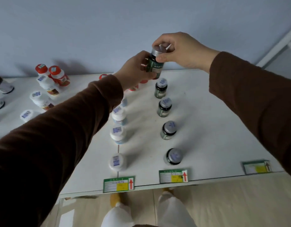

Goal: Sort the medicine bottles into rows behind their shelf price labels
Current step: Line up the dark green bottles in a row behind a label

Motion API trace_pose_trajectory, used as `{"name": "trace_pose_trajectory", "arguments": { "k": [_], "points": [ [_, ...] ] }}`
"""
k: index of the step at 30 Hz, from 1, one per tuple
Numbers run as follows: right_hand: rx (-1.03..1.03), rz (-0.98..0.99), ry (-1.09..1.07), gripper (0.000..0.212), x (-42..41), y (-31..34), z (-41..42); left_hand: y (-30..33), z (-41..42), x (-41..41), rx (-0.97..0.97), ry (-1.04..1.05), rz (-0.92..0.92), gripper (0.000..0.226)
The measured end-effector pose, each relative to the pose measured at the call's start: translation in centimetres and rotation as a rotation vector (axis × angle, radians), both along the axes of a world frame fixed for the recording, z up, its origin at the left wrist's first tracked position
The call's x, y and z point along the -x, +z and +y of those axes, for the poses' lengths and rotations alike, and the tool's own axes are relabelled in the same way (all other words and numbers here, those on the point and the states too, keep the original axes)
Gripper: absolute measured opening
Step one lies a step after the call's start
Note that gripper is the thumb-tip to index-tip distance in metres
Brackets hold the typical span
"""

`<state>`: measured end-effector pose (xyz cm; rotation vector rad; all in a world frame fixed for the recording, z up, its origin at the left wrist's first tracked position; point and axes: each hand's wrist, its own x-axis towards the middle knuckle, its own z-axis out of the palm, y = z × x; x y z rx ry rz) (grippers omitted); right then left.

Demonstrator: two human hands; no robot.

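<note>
A: Held bottle: dark glossy body, printed paper label, silvery metal-look cap.
B: Row bottles?
A: White bottles: smooth plastic, slight sheen, paper stickers on caps. Shelf: matt white, faintly scuffed. Price labels: printed paper or card. Sleeves: brown matt knit cloth.

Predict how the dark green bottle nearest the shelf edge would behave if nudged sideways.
The bottle looks squat and stands upright, so it would probably slide rather than tip. If toppled, its round body would likely roll. The smooth white shelf suggests little grip.
</note>
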<state>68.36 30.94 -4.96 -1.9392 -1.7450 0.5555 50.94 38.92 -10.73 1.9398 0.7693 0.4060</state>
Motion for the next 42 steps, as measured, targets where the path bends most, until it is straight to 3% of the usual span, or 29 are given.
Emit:
{"name": "trace_pose_trajectory", "arguments": {
  "k": [7, 19, 31, 42],
  "points": [
    [-0.041, -0.077, 0.014, 0.034, -5.5, -3.4, 2.8, -2.3, 2.3, -6.6, -0.167, 0.079, 0.101, 0.040],
    [0.055, -0.213, 0.101, 0.041, -7.7, -9.8, 7.0, -5.7, 5.6, -9.0, -0.582, 0.097, 0.567, 0.048],
    [0.072, -0.298, 0.108, 0.042, -7.1, -12.9, 8.7, -6.8, 6.7, -9.0, -0.620, 0.057, 0.714, 0.040],
    [0.102, -0.337, 0.100, 0.047, -6.7, -13.4, 8.4, -6.5, 7.0, -8.6, -0.598, 0.057, 0.686, 0.039]
  ]
}}
